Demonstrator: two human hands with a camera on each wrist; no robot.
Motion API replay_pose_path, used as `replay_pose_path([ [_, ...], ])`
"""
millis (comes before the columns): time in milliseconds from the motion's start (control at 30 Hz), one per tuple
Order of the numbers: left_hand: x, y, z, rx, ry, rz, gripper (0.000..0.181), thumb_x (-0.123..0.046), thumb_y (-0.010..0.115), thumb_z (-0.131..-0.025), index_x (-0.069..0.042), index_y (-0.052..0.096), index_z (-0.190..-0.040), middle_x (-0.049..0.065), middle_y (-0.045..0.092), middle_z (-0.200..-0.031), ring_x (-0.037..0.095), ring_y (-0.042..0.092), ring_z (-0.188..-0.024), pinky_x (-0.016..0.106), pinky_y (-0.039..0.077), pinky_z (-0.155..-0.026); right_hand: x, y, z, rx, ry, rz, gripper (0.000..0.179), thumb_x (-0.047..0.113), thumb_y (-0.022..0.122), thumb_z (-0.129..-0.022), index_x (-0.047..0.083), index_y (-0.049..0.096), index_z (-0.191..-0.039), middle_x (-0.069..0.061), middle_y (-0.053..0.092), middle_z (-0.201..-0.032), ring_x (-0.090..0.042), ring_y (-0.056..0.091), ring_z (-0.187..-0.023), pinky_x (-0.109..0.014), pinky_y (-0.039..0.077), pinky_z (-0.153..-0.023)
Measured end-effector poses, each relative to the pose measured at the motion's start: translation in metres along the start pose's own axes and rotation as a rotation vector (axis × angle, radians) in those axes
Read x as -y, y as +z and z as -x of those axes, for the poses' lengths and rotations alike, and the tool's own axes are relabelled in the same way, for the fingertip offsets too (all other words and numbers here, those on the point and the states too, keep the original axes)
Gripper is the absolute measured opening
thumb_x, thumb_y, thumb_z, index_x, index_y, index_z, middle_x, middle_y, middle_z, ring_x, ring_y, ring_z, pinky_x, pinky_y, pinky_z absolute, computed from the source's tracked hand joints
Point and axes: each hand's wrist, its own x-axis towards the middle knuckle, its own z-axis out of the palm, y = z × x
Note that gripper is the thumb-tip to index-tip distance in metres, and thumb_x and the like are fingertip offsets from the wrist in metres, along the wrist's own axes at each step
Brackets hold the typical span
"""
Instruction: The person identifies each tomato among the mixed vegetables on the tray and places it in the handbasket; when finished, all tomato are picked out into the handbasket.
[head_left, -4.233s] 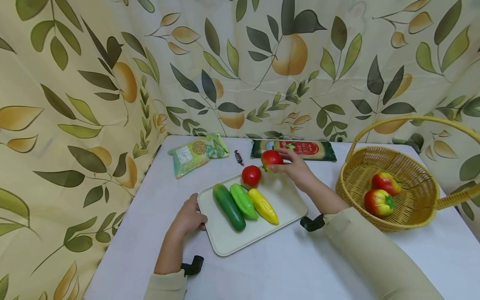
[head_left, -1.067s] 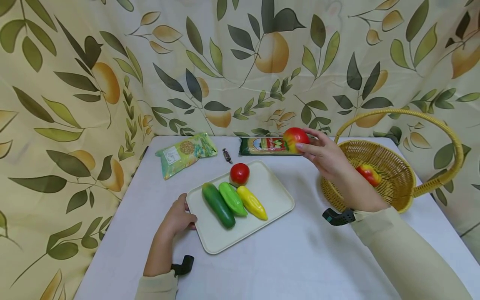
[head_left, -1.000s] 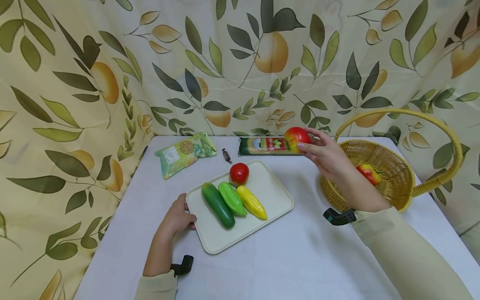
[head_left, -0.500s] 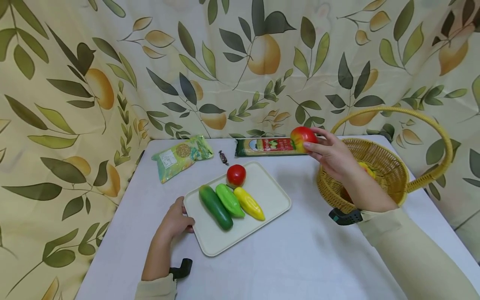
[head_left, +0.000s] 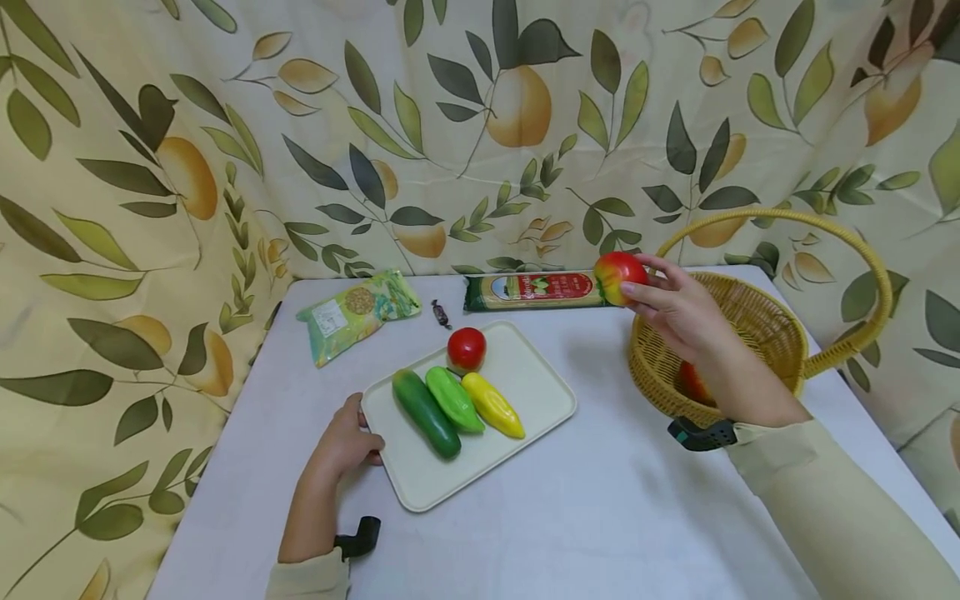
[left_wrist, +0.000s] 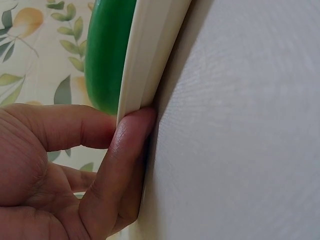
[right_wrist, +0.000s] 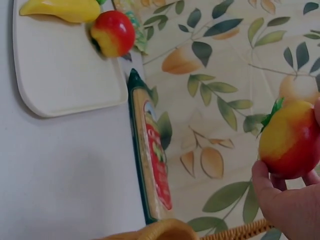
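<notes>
My left hand (head_left: 347, 442) pinches the left edge of a cream tray (head_left: 540, 400) between thumb and fingers; the left wrist view shows the fingertips (left_wrist: 137, 125) against its rim. On that tray lie a dark green cucumber (head_left: 426, 417), a light green pepper-like vegetable (head_left: 454, 400), a yellow one (head_left: 493, 405) and a round red fruit (head_left: 467, 348). My right hand (head_left: 686, 312) holds a red-and-yellow fruit with a green leafy top (right_wrist: 290, 140) in the air, just left of the wicker basket (head_left: 772, 308). Inside the basket, my right forearm partly hides another red fruit (head_left: 693, 383).
Behind the tray lie a green-yellow snack bag (head_left: 358, 315), a small dark wrapped candy (head_left: 440, 314) and a long green-and-red food packet (head_left: 536, 291). The basket's tall handle (head_left: 862, 250) arches over its opening. A leaf-patterned cloth (head_left: 450, 108) hangs behind the white table.
Since the oldest frame, my right hand has carried the red-and-yellow fruit from the tray's far side rightward to near the basket. My left hand has kept its hold on the tray.
</notes>
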Motion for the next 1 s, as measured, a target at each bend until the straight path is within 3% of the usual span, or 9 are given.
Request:
replay_pose_path([
  [500,0.0,-0.001,0.001,0.004,-0.001,-0.012,0.07,0.014,0.063,-0.076,0.003,0.036,-0.14,0.021,0.05,-0.105,0.024,0.067,-0.059,0.037,0.062,-0.058,0.003,-0.024,0.011,-0.015,-0.009,-0.066,0.079,0.009,0.074,-0.09,0.022,0.032,-0.157,0.0,0.041,-0.137,-0.021,0.045,-0.125,-0.025,0.053,-0.098],
  [1000,0.001,0.0,-0.001,0.011,0.0,0.006,0.072,0.015,0.062,-0.075,0.004,0.034,-0.141,0.021,0.048,-0.103,0.023,0.067,-0.058,0.037,0.062,-0.058,0.001,-0.05,0.019,-0.04,-0.028,-0.015,0.073,0.01,0.072,-0.092,0.022,0.034,-0.153,0.001,0.04,-0.138,-0.019,0.046,-0.123,-0.022,0.054,-0.094],
])
